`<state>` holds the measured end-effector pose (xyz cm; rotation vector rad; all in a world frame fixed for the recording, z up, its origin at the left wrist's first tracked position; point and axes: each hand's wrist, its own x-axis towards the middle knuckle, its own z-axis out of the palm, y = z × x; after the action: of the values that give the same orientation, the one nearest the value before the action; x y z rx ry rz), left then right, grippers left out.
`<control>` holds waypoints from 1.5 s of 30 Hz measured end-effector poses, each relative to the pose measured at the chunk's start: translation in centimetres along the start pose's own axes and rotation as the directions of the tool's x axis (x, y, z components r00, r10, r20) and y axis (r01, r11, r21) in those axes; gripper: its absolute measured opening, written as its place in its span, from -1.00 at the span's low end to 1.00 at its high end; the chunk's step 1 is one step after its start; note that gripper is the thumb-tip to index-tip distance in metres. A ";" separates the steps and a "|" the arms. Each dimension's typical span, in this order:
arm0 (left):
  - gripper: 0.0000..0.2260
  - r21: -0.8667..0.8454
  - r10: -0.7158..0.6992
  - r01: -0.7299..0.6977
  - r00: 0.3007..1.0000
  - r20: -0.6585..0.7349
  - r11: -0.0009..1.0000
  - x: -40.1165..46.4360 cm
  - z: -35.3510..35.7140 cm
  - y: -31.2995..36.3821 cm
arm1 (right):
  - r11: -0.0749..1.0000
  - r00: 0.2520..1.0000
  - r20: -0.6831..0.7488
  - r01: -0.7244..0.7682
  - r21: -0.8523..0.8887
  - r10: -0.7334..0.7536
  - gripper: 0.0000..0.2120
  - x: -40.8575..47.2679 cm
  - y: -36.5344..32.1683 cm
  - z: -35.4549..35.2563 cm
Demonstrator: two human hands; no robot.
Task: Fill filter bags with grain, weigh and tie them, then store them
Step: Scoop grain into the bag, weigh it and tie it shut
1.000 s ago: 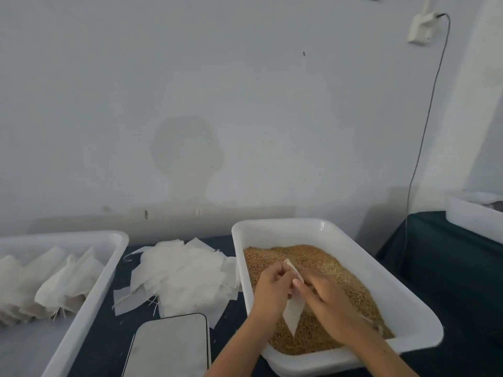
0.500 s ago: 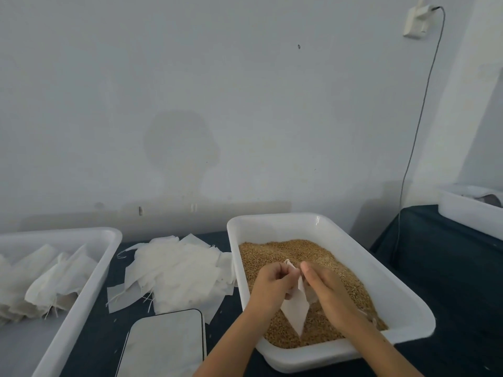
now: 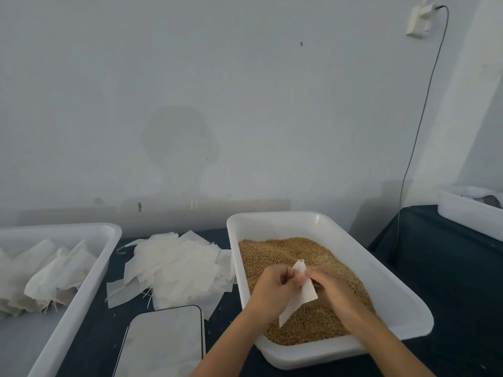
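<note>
Above the brown grain (image 3: pixel 288 254) in the white tub (image 3: pixel 381 284) I hold one flat white filter bag (image 3: pixel 300 295). My left hand (image 3: pixel 275 289) pinches its upper edge from the left, and my right hand (image 3: pixel 332 289) pinches the same edge from the right. The bag hangs down between the hands, its lower corner pointing at the grain. A loose pile of empty filter bags (image 3: pixel 177 270) lies on the dark table left of the tub.
A second white tub (image 3: pixel 89 281) at the left holds several bags (image 3: pixel 49 278). A flat white scale (image 3: pixel 163 344) sits at the front between the tubs. Another white tub (image 3: pixel 468 210) stands far right; a cable (image 3: pixel 419 126) hangs down the wall.
Both hands have stayed over the grain, working at the bag's top edge. The bag's upper corner now sticks up between the fingers and the bag hangs more to the right.
</note>
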<state>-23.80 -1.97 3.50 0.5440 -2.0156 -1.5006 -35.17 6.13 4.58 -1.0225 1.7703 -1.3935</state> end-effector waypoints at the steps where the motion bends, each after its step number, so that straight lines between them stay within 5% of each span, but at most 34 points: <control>1: -0.84 -0.015 -0.009 0.009 1.000 -0.011 1.000 0.0 0.0 0.0 | 1.000 1.000 -0.012 -0.010 0.027 0.011 -0.78 0.0 -0.1 0.1; 6: -0.81 -0.146 -0.098 0.096 0.995 -0.004 0.985 0.1 0.2 0.5 | 0.999 0.999 0.043 0.016 0.032 -0.017 -0.74 -0.1 -0.2 0.3; 16: -0.83 -0.118 -0.104 0.097 0.993 -0.053 0.988 0.1 0.2 -0.3 | 0.995 0.986 0.145 0.094 -0.041 -0.088 -0.81 -0.2 -0.2 0.1; 21: -0.88 -0.006 -0.078 0.078 0.987 -0.142 0.997 0.0 0.3 -0.3 | 0.998 0.995 0.081 0.064 -0.001 -0.064 -0.83 0.0 0.0 -0.1; 25: -0.73 0.172 0.112 -0.080 0.976 -0.186 0.982 -0.1 0.3 0.0 | 1.000 0.996 -0.086 0.002 -0.019 -0.004 -0.77 0.2 0.2 -0.2; 31: -0.82 0.567 0.327 -0.234 0.943 -0.066 0.790 -0.4 1.1 -0.2 | 0.997 0.986 -0.164 -0.035 -0.075 0.022 -0.68 0.1 -0.1 0.1; 40: -0.78 0.599 0.213 -0.097 0.969 -0.125 0.795 -0.3 1.1 -0.3 | 0.995 0.984 -0.168 -0.079 -0.068 0.066 -0.72 0.1 0.3 0.0; 43: -0.84 0.636 0.318 -0.173 0.941 -0.120 0.752 -0.4 1.2 -0.6 | 0.995 0.982 -0.174 -0.086 -0.055 0.075 -0.68 0.4 0.4 -0.4; 45: -0.89 0.641 0.397 -0.254 0.913 -0.088 0.724 -0.5 1.2 -0.2 | 0.948 0.974 -0.225 -0.069 -0.309 -0.002 -0.60 0.9 0.7 -1.5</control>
<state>-24.22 -0.79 2.99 0.5324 -2.2563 -0.5084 -37.03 6.15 4.22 -1.0221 2.2206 -1.2685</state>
